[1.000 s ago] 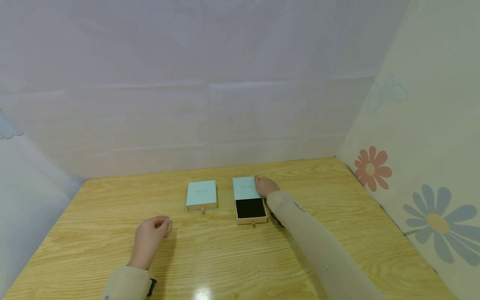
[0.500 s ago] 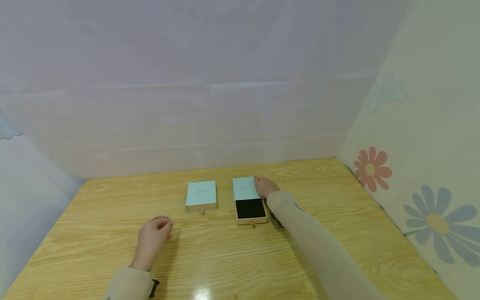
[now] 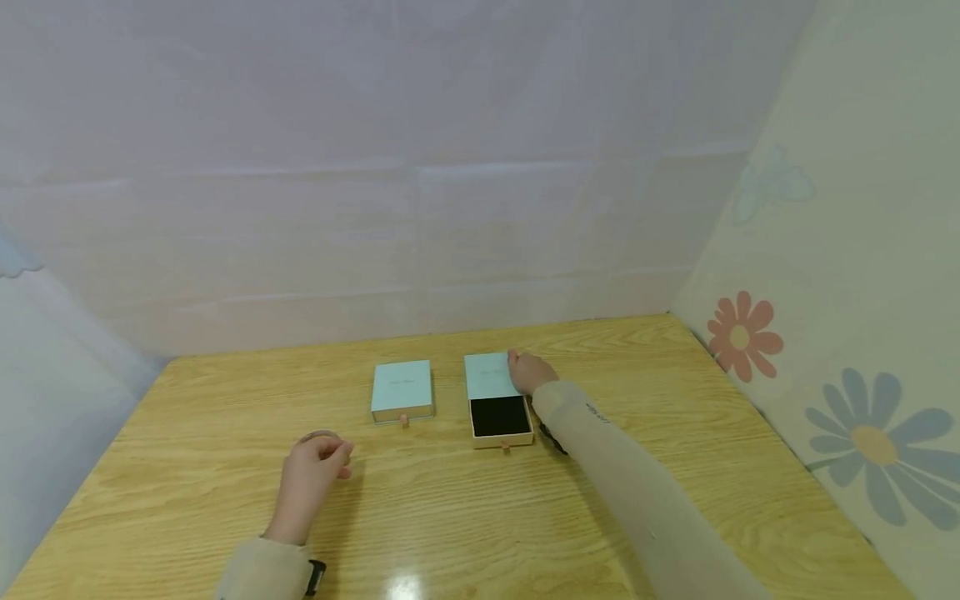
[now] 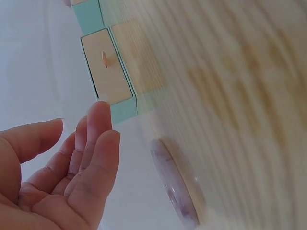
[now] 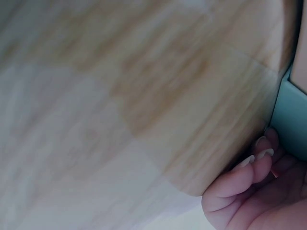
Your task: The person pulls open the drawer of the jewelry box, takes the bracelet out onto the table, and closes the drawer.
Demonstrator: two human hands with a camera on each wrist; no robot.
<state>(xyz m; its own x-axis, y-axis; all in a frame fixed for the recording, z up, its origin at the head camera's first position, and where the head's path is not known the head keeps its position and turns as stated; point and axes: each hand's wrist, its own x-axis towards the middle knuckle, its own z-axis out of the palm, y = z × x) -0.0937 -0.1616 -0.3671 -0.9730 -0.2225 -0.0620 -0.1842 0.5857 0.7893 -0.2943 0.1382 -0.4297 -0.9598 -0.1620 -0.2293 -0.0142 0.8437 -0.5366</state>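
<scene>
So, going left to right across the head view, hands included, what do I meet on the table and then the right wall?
Left hand, closed pale-blue drawer box, pulled-open pale-blue drawer box, right hand, red flower print, blue-grey flower print.

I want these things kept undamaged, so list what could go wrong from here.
The bangle lies on the table close to the left hand; a sweep might knock it away.
The drawer of the right box sticks out; the right sleeve could catch it.
The right hand grips that box's side; a push might skew it.
</scene>
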